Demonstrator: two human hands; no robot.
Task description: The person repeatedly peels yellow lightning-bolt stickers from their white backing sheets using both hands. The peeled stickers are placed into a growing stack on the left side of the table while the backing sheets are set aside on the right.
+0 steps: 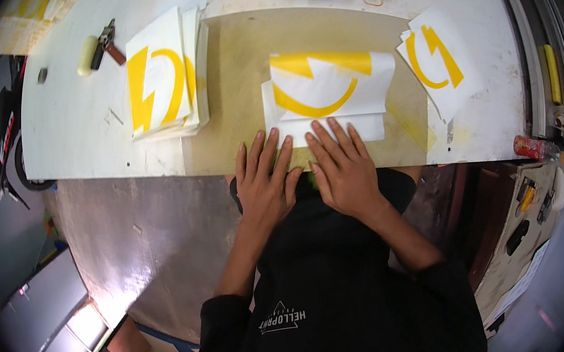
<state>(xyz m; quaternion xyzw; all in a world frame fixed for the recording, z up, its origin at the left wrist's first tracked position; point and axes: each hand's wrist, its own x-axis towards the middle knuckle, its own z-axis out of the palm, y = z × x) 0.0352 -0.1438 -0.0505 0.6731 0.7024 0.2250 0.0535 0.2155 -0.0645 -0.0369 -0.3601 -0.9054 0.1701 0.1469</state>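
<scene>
A white sheet with a yellow curved emblem [325, 91] lies on the tan mat [243, 83] at the worktop's [75, 130] near edge. Both the left hand [265, 181] and right hand [344, 169] press flat on its near border, fingers spread, gripping nothing. A stack of like sheets [163, 75] sits far left.

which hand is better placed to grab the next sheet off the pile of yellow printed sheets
Probably left. The left hand lies flat on the near edge of the white sheet, on the same side as the pile further left on the table. The right hand would have to cross over it.
</scene>
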